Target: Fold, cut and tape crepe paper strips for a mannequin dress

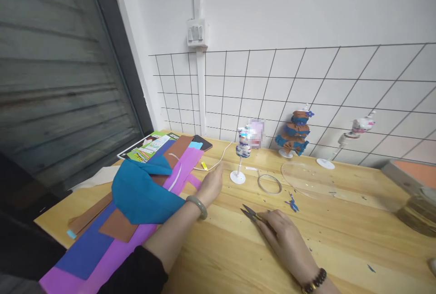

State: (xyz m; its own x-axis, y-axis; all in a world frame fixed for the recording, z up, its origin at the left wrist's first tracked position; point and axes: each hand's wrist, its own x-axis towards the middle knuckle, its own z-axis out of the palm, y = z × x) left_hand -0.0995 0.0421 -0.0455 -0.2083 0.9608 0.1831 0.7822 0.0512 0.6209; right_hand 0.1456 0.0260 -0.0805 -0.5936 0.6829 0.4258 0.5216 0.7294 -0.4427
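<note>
Right hand [286,237] grip grasping scissors [250,213] flat on desk [340,239]; left hand [211,185] released, resting beside felt sheets [136,221]. Figure on stand [242,149] beyond scissors looks partly wrapped; felt uncut.

White wall [306,8] behind a light wood table [340,239], with a black wire grid [306,80] leaning on it. A white pipe [197,58] runs down the wall with a small box [195,33] on it. Grey roller shutter [57,71] on the left, pretty even light overall.
</note>
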